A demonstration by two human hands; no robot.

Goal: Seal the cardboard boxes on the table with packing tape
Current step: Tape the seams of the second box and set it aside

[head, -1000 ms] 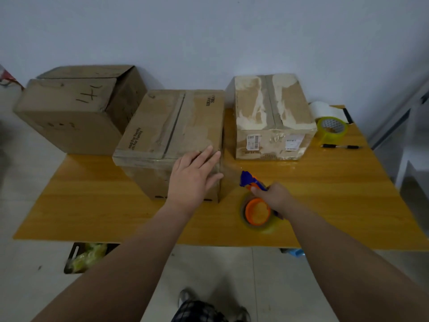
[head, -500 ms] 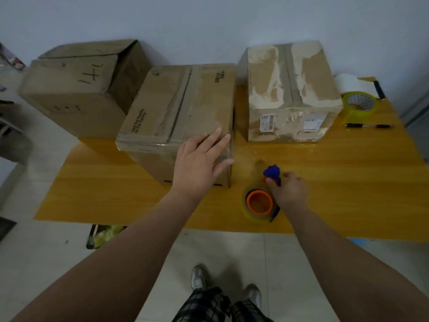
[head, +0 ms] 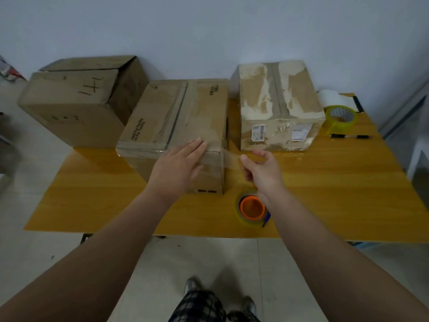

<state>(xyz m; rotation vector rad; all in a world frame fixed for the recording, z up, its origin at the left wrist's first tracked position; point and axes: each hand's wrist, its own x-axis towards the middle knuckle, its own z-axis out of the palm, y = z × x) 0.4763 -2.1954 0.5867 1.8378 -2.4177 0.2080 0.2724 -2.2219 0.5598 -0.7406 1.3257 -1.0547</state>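
At the table's near side, our left hand [head: 178, 163] lies flat, fingers straight, on the near top edge of the middle cardboard box [head: 162, 117]. We judge it presses there so the box does not slide and the tape beds onto the flap. Just to its right, our right hand [head: 262, 173] has thumb and curled fingers closed on the loose end of a clear tape strip [head: 232, 159] that runs from the box's near right corner. The pinch itself is partly hidden, so we read it from the strip's line. Held out taut, the end can likely be folded down the box's side without sticking to itself. Below that wrist the tape dispenser [head: 251, 209], with its orange core, lies on the wooden table [head: 92, 201], apparently put down to free the fingers. The right cardboard box [head: 278, 105] and the left cardboard box [head: 76, 98] wait beside the middle one. A spare yellow-green tape roll [head: 340, 117] and a pen [head: 349, 136] sit at the far right.
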